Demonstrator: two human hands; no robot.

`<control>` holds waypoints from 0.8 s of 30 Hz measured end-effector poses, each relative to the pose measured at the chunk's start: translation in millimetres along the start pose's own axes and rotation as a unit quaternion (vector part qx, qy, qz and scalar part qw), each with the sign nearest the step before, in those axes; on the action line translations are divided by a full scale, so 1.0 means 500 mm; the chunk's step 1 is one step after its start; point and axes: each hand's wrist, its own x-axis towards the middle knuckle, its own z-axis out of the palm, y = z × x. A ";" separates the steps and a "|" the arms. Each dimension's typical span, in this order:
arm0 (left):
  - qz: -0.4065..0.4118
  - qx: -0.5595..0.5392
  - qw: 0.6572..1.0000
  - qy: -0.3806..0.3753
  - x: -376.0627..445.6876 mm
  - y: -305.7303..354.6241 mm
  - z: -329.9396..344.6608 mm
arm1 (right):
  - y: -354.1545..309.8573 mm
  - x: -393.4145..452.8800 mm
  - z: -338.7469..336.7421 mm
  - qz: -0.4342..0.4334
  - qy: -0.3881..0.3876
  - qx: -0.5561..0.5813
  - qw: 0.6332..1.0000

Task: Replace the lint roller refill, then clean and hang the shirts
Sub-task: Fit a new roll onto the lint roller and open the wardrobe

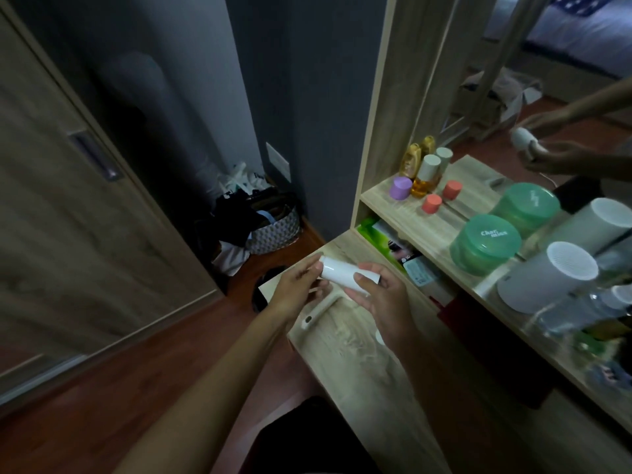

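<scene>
A white lint roller refill [342,272] is held sideways between both hands, just above the wooden dresser top [355,364]. My left hand [298,289] grips its left end with the fingertips. Over its right end close the thumb and fingers of my right hand [383,302]. Beneath the hands lies the white lint roller handle [319,311], flat on the dresser. No shirts are visible.
The shelf [444,230] on the right carries small bottles, green round tubs [485,242] and white cylinders before a mirror. A basket of clothes [270,227] sits on the floor by the grey wall. A wooden wardrobe door [85,200] fills the left.
</scene>
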 end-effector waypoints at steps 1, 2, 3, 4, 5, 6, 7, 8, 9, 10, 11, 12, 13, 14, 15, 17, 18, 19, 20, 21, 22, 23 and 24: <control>-0.004 -0.015 1.000 -0.008 0.003 0.004 -0.005 | -0.004 0.003 0.000 0.004 -0.005 -0.001 1.000; -0.011 -0.021 1.000 -0.019 0.006 0.008 -0.011 | -0.007 0.006 -0.001 0.010 -0.009 0.000 1.000; -0.019 -0.020 0.999 -0.034 0.008 0.012 -0.015 | -0.011 0.009 -0.002 0.015 -0.015 0.003 1.000; -0.024 -0.009 0.999 -0.047 0.010 0.016 -0.019 | -0.013 0.012 -0.002 0.021 -0.021 0.008 1.000; -0.024 0.005 0.998 -0.056 0.012 0.018 -0.022 | -0.016 0.014 -0.002 0.025 -0.026 0.012 0.999; -0.020 0.019 0.998 -0.060 0.013 0.021 -0.023 | -0.017 0.016 -0.001 0.027 -0.030 0.015 0.999; -0.011 0.029 0.998 -0.060 0.015 0.025 -0.026 | -0.018 0.018 0.001 0.028 -0.031 0.015 0.999; -0.001 0.038 0.998 -0.059 0.016 0.029 -0.028 | -0.018 0.020 0.003 0.028 -0.032 0.014 0.999; 0.009 0.048 0.997 -0.057 0.019 0.031 -0.030 | -0.018 0.023 0.006 0.028 -0.032 0.013 0.999; 0.020 0.061 0.996 -0.054 0.022 0.033 -0.034 | -0.017 0.025 0.008 0.028 -0.033 0.013 0.999; 0.032 0.074 0.995 -0.052 0.024 0.035 -0.037 | -0.016 0.026 0.010 0.027 -0.035 0.014 0.999; 0.040 0.086 0.994 -0.051 0.026 0.038 -0.040 | -0.017 0.027 0.012 0.025 -0.037 0.015 0.999; 0.045 0.092 0.993 -0.050 0.029 0.039 -0.042 | -0.018 0.028 0.014 0.024 -0.040 0.015 0.999; 0.046 0.095 0.993 -0.049 0.031 0.042 -0.044 | -0.019 0.029 0.015 0.022 -0.042 0.016 0.999; 0.045 0.095 0.993 -0.050 0.033 0.044 -0.045 | -0.021 0.030 0.016 0.020 -0.045 0.018 0.999; 0.036 0.089 0.994 -0.052 0.038 0.047 -0.048 | -0.023 0.032 0.018 0.017 -0.048 0.019 0.999; 0.031 0.089 0.994 -0.055 0.040 0.049 -0.049 | -0.024 0.033 0.020 0.018 -0.050 0.016 0.998; 0.026 0.090 0.994 -0.057 0.042 0.049 -0.050 | -0.024 0.035 0.020 0.019 -0.051 0.012 0.998; 0.023 0.092 0.994 -0.059 0.043 0.050 -0.052 | -0.023 0.037 0.021 0.022 -0.052 0.010 0.998; 0.020 0.093 0.994 -0.061 0.045 0.051 -0.054 | -0.022 0.038 0.022 0.024 -0.054 0.009 0.998; 0.016 0.093 0.993 -0.064 0.046 0.053 -0.056 | -0.021 0.039 0.022 0.026 -0.056 0.010 0.998; 0.013 0.093 0.993 -0.067 0.047 0.056 -0.058 | -0.020 0.041 0.023 0.028 -0.060 0.011 0.998; 0.009 0.095 0.993 -0.072 0.047 0.060 -0.061 | -0.019 0.042 0.023 0.030 -0.064 0.009 0.997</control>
